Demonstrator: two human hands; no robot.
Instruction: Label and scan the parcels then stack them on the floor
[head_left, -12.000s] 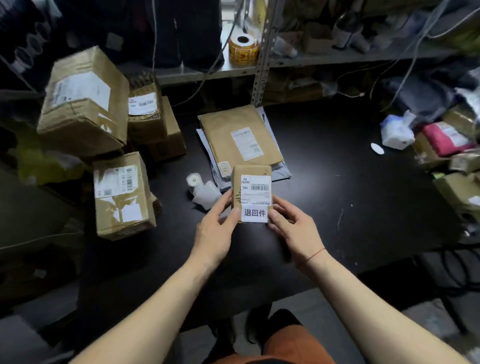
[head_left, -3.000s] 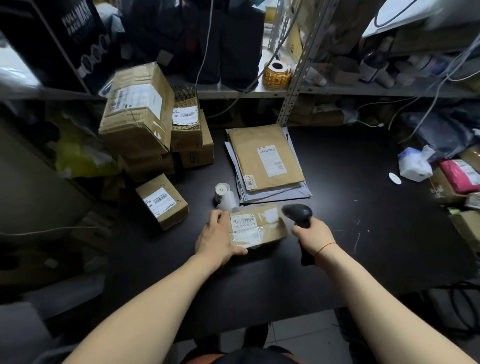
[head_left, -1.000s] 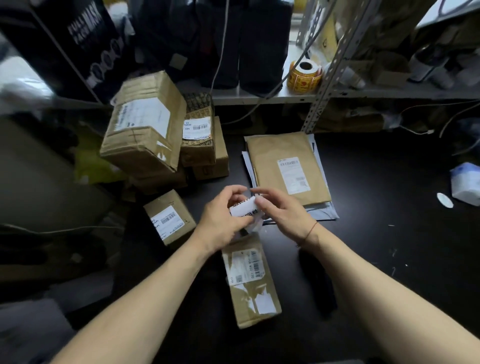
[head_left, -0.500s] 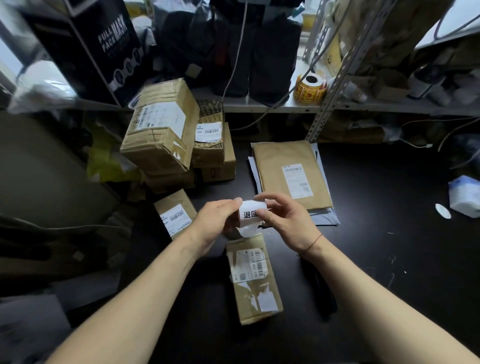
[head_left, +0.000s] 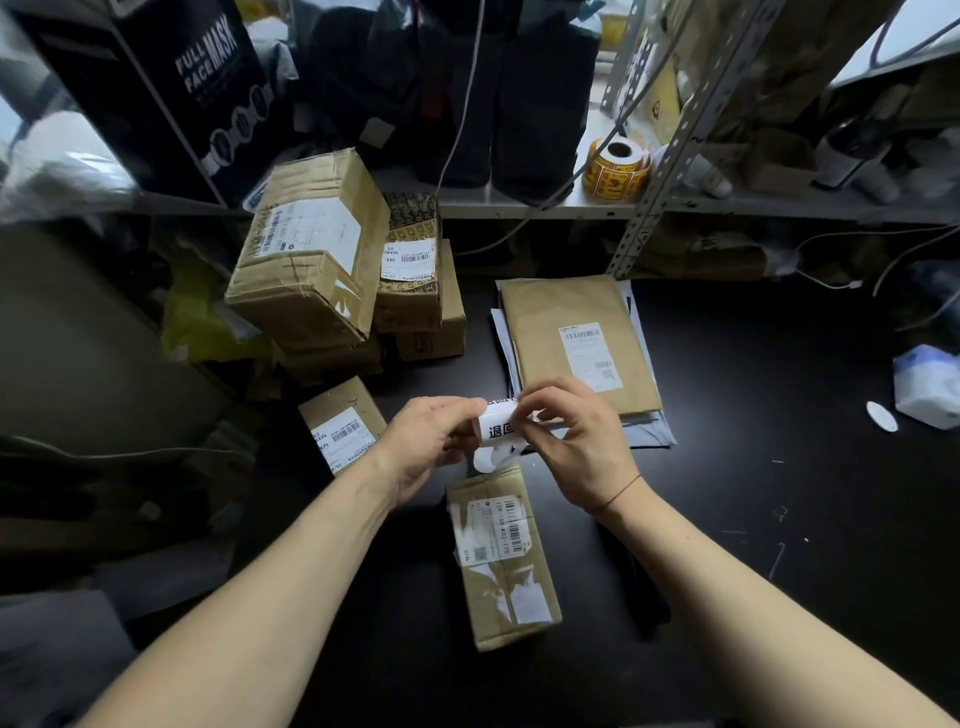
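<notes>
I see the left hand (head_left: 431, 441) and the right hand (head_left: 566, 441) both pinching the white label roll (head_left: 498, 428) between them. The parcel (head_left: 501, 556) lies flat on the table (head_left: 753, 519), just below the hands and apart from them.

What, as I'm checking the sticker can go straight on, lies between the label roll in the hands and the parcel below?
Nothing visible does. The left hand and right hand pinch the label roll close by the far end of the parcel, whose top face lies uncovered on the table, bearing only its own barcode label.
</notes>
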